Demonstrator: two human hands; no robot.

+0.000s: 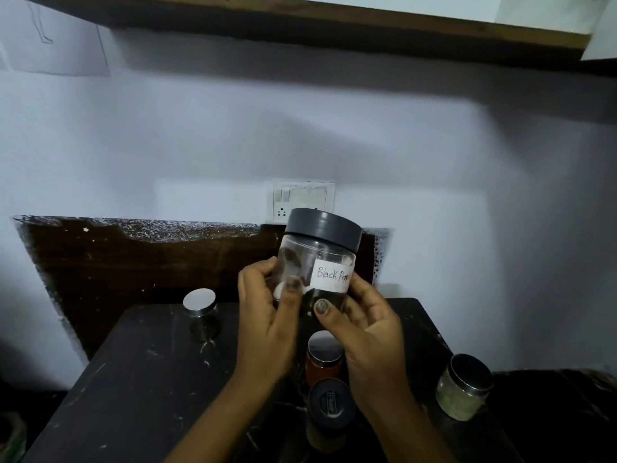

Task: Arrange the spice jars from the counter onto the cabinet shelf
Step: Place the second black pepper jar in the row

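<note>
A curled two-handed grip, left hand (263,315) and right hand (364,329) with thumbs forward, holds a clear plastic jar (320,259) with a dark grey lid, a "Black Pepp" label and dark contents low inside, raised above the black marbled tabletop (133,396) where a red-filled silver-lidded jar (324,362) and a greenish-filled jar (462,392) stand.

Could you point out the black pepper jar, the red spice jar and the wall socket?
black pepper jar (325,228), head view, on its dark lid.
red spice jar (322,370), head view, on its red side.
wall socket (302,200), head view, on its white plate.
</note>
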